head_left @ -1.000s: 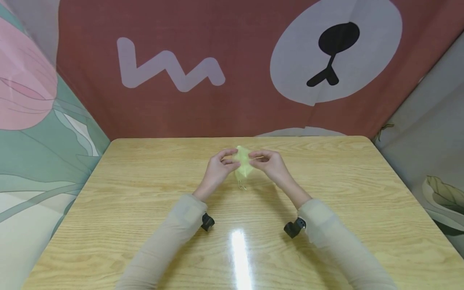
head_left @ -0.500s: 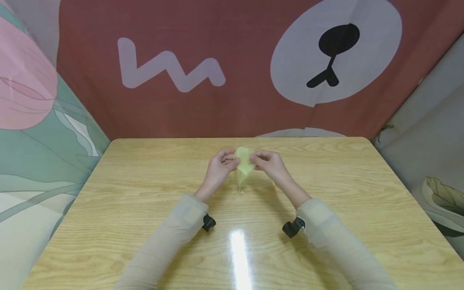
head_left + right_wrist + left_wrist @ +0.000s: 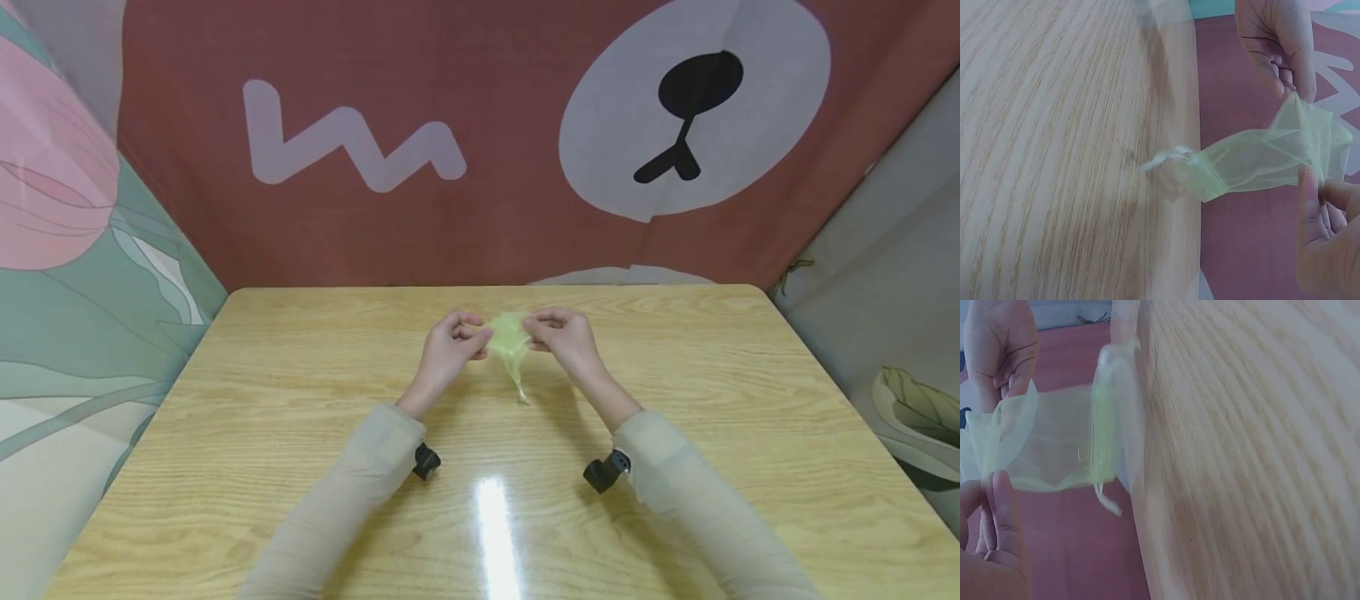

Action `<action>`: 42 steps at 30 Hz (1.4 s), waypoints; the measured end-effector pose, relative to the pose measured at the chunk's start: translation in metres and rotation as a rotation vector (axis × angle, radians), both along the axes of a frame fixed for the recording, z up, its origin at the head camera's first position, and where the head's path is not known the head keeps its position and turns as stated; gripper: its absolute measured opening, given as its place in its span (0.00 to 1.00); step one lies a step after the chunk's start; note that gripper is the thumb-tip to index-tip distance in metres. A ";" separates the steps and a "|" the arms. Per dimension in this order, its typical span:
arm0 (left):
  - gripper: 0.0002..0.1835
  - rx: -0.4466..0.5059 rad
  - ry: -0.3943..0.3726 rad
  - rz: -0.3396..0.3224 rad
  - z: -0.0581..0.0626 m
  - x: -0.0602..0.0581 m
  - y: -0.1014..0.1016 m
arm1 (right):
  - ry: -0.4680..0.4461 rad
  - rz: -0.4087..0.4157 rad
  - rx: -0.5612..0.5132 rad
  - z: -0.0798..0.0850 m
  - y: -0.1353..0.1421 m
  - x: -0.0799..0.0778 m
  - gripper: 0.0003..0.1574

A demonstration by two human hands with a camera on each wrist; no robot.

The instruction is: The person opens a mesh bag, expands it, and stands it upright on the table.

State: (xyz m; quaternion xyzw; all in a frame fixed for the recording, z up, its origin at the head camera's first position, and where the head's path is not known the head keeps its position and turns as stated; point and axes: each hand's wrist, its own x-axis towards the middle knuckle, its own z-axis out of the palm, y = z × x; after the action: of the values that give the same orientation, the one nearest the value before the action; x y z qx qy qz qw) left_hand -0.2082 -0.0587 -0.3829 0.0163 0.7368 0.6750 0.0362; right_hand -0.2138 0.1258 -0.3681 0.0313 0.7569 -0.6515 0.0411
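Observation:
A sheer yellow-green drawstring pouch (image 3: pixel 510 336) hangs between both hands above the table's far half. On its left edge, my left hand (image 3: pixel 448 350) pinches the cloth between thumb and fingers. My right hand (image 3: pixel 566 340) pinches the opposite edge the same way. The pouch's gathered end with pale cords (image 3: pixel 522 398) dangles toward the table. Through the thin fabric, in the left wrist view, the pouch (image 3: pixel 1063 440) shows the backdrop and nothing solid inside. In the right wrist view the cord end (image 3: pixel 1169 156) is blurred.
Beneath the hands lies a wood-grain table (image 3: pixel 337 483) with a bright light reflection (image 3: pixel 497 533). A reddish-brown printed cloth (image 3: pixel 510 217) stands behind its far edge. A small black camera (image 3: pixel 606 472) sits on the right wrist, another (image 3: pixel 427 461) on the left.
The pouch has been turned and spread wider between the hands. Its dangling cord end has swung to the right. Both hands stay in nearly the same place.

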 end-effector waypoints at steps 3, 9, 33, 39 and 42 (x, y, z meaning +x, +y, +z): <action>0.13 -0.034 -0.010 -0.019 0.000 0.000 -0.002 | 0.000 -0.002 -0.006 0.000 0.000 0.001 0.19; 0.22 -0.165 0.034 -0.108 0.000 0.000 -0.002 | 0.031 0.031 0.108 0.001 0.001 0.003 0.21; 0.10 -0.261 0.240 0.260 0.004 0.003 0.004 | 0.128 0.147 0.198 0.007 -0.003 0.007 0.19; 0.13 -0.189 0.220 0.258 0.000 0.004 0.010 | 0.055 0.177 0.163 0.005 -0.007 0.008 0.25; 0.15 -0.157 0.200 0.225 -0.001 0.004 0.013 | 0.056 0.149 0.127 0.005 -0.008 0.008 0.24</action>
State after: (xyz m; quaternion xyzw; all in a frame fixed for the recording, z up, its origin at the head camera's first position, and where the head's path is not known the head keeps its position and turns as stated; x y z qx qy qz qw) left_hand -0.2040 -0.0458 -0.3841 -0.0022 0.7842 0.6103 -0.1120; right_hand -0.2057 0.1180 -0.3632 -0.0408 0.7979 -0.5978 0.0662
